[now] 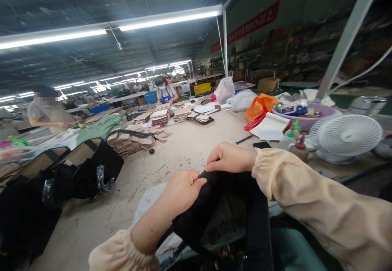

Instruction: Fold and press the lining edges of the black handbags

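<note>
A black bag (259,222), its mouth facing up, sits at the table's front edge close to my body. My left hand (183,191) pinches the bag's black fabric rim between thumb and fingers. Just beyond it, my right hand (229,158) pinches the same rim, with the two sets of fingertips close together. Both forearms wear cream sleeve covers. The bag's inside is dark, and its lower part is cut off by the frame. White sheet material (150,199) shows beside the bag under my left forearm.
Several black bags with tan linings (101,156) stand at left. Stacked tan pieces (131,140) lie behind them. On the right are a white fan (349,136), a purple basin (324,114), a notepad (269,126) and small bottles (294,138). Two co-workers (165,93) (50,109) stand across the tables.
</note>
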{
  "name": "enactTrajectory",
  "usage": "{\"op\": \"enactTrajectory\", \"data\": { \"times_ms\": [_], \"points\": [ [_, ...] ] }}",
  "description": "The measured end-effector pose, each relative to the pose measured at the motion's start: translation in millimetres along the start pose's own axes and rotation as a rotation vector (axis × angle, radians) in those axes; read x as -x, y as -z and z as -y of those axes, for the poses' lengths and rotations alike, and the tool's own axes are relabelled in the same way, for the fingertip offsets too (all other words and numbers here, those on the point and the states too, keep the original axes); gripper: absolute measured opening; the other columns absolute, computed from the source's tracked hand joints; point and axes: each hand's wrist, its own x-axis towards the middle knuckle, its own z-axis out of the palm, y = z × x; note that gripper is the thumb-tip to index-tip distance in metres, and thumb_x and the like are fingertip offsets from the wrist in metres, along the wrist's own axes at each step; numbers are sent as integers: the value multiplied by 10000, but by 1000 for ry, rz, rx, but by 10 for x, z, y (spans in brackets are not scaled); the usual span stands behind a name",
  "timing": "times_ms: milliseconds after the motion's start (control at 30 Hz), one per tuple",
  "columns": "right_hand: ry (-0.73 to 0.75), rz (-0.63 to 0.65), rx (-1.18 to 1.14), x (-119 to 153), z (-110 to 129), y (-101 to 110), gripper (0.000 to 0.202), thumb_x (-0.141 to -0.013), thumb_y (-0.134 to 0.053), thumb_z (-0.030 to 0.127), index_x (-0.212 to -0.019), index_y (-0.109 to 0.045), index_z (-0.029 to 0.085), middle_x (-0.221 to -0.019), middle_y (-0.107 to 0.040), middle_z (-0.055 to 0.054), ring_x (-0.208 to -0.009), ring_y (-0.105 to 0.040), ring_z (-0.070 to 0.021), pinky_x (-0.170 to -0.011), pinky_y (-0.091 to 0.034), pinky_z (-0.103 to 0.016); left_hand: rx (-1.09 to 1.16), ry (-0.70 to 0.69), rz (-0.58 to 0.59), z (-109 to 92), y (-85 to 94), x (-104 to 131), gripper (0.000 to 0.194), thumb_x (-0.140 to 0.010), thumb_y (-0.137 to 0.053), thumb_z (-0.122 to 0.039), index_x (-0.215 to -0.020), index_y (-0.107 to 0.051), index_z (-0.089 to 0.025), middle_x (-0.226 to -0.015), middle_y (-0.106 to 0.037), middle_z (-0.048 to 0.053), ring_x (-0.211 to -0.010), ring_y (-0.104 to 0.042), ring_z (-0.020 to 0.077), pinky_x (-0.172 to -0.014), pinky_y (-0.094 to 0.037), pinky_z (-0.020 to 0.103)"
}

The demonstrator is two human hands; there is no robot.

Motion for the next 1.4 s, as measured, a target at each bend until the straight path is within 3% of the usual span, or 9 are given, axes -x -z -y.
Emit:
{"op": "enactTrajectory", "data": {
  "times_ms": [300,500,567,667,767,1133,1400],
  "points": [
    [-20,18,-56,92,-123,54,304,-804,-516,288,-981,-732,169,-926,-733,-9,-833,-643,-168,-789,-454,-235,12,4,-9,-1,5,-5,339,-793,-500,-313,-494,-421,-174,-483,-395,-28,-495,-370,113,-516,-176,263],
    [-69,23,-17,123,-61,124,355,-801,-499,230,-1089,-695,159,-1096,-689,-32,-1015,-617,-176,-945,-401,-229,-18,12,-22,-14,-7,-4,345,-796,-497,-321,-494,-415,-175,-485,-418,-22,-497,-387,119,-525,-185,264],
    [-67,5,-25,110,-9,130,343,-808,-506,266,-1060,-707,146,-1060,-702,-34,-972,-624,-179,-903,-420,-228,-29,15,-27,-16,-11,-3,350,-796,-498,-321,-492,-404,-175,-480,-411,-22,-493,-382,118,-522,-183,264],
    [-10,-5,-15,53,54,82,325,-812,-521,360,-901,-743,142,-813,-723,-3,-771,-624,-159,-708,-448,-221,-40,6,-25,-15,-14,-2,343,-799,-498,-319,-500,-411,-174,-485,-429,-19,-496,-386,118,-522,-184,261],
    [85,1,26,-19,72,9,281,-792,-544,334,-812,-745,139,-696,-693,9,-670,-586,-125,-628,-413,-202,-48,-7,-23,-8,-16,-5,334,-806,-487,-319,-512,-425,-172,-495,-446,-17,-502,-395,118,-524,-184,259],
    [-127,-36,-5,146,-59,157,297,-756,-537,305,-888,-756,153,-784,-731,-1,-726,-624,-148,-657,-432,-202,-78,11,25,-46,18,3,327,-823,-475,-316,-536,-458,-161,-527,-495,-8,-511,-425,111,-530,-187,257],
    [-219,-46,-102,162,-129,186,337,-736,-553,281,-982,-739,143,-899,-738,-21,-854,-650,-180,-770,-462,-216,-99,23,29,-50,16,2,331,-832,-460,-320,-545,-452,-156,-532,-502,-2,-524,-434,109,-534,-184,257]
  ]
}}
